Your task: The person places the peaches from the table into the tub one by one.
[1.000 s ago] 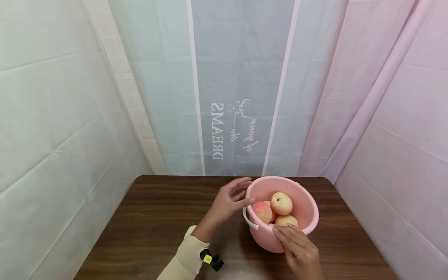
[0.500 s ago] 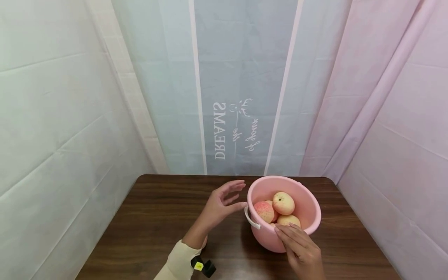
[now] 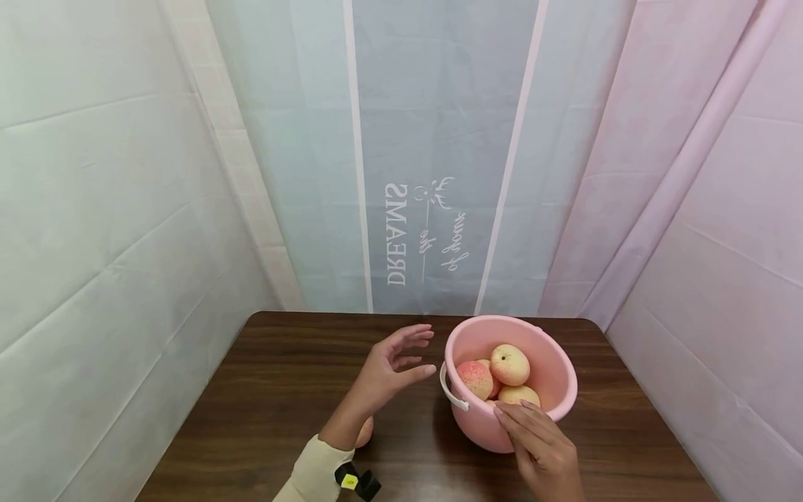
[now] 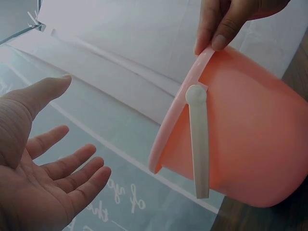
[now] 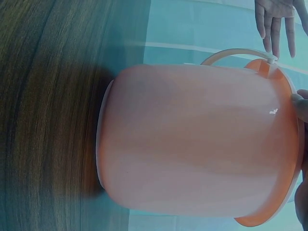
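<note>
A pink bucket [image 3: 482,431] stands on the dark wooden table, with several yellow-and-red peaches [image 3: 509,364] inside. My right hand [image 3: 541,450] pinches its near rim, thumb outside and fingers over the edge; the left wrist view shows this grip on the rim [image 4: 206,60] up close. Left of the bucket, my left hand [image 3: 394,368] is held in the air with fingers spread and nothing in it. The white handle [image 3: 453,396] hangs down on the bucket's left side. Another peach [image 3: 365,432] lies on the table, partly hidden behind my left wrist.
The brown table [image 3: 270,390] has its far edge just beyond the bucket. Pale cloth [image 3: 433,104] with mirrored lettering hangs behind it, and light cloth walls [image 3: 125,244] close in both sides. A black strap [image 3: 356,481] is on my left sleeve.
My left hand has drawn back leftward from the bucket's rim, and the peach beside its wrist has come into view. The right hand keeps its hold on the rim.
</note>
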The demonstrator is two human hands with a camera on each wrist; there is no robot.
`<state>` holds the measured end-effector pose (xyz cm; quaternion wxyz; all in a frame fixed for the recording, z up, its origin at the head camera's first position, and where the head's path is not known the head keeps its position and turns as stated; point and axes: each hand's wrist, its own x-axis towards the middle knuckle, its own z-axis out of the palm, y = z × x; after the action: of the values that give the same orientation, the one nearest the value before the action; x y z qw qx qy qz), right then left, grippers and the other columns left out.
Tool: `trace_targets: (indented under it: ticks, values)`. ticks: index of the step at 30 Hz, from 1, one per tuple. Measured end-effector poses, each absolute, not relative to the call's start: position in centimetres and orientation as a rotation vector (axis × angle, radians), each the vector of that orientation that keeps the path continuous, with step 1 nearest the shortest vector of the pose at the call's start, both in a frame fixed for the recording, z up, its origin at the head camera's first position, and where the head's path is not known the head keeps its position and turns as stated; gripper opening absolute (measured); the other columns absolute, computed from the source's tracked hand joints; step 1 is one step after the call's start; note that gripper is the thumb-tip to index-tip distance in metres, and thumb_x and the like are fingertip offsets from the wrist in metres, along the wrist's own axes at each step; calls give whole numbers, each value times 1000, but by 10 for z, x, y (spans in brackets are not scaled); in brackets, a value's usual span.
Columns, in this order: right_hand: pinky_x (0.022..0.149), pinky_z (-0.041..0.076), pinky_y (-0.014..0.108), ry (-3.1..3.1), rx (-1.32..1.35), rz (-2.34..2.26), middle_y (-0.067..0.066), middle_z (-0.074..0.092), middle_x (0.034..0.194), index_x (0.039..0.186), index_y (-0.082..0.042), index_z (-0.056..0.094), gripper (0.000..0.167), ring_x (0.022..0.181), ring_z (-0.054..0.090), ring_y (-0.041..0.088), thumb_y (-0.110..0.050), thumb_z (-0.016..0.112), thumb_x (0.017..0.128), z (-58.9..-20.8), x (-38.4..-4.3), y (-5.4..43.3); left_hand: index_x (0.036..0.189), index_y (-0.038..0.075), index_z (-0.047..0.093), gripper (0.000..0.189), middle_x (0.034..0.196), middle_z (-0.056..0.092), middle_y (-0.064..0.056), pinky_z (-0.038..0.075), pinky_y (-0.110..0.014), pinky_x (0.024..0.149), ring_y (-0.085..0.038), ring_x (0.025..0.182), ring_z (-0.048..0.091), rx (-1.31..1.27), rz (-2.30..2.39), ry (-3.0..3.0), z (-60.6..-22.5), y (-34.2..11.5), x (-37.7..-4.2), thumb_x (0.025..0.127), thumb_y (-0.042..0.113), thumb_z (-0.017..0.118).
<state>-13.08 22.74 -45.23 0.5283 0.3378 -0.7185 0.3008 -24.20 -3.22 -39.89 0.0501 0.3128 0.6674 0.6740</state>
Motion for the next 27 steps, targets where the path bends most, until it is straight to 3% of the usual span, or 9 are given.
trace_targets:
  ticks: [10,27]
  values:
    - [108,44,31,-1732,801,711,21,75,100,96,10,77,25,106,70,22,-11,63,101,-451,-130,228,142,20,57,57,140,60,-9,51,-47,99,-33,129,55,940,2042,2052,-408,-37,-242,89,12,79]
    - [107,45,31,-1725,804,721,21,75,100,95,10,77,26,103,71,23,-12,64,101,-453,-130,228,142,20,57,58,140,60,-5,52,-49,98,-23,128,56,911,2048,2057,-409,-47,-233,90,9,78]
